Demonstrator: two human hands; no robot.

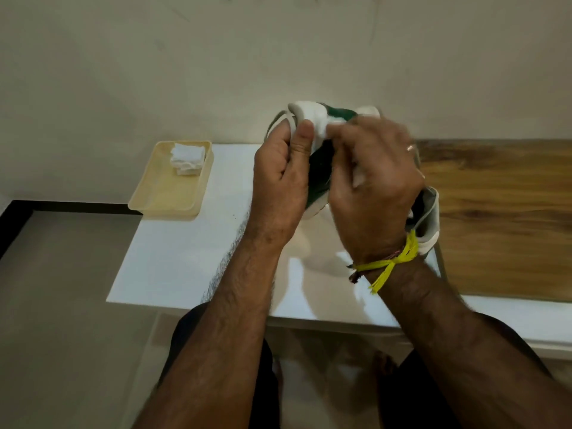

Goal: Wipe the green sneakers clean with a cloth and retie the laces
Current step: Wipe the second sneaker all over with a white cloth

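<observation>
My left hand fingers grip the light, stiff-soled green sneaker & right hand fingers pinch the soft cloth.

Both forearms are bare and hairy, with no sleeves. The right hand wears a thin ring on one finger. Around the right wrist a yellow thread band is tied, with frayed ends, beside a darker reddish thread. Dark shorts cover the thighs, and the feet are bare.
</observation>
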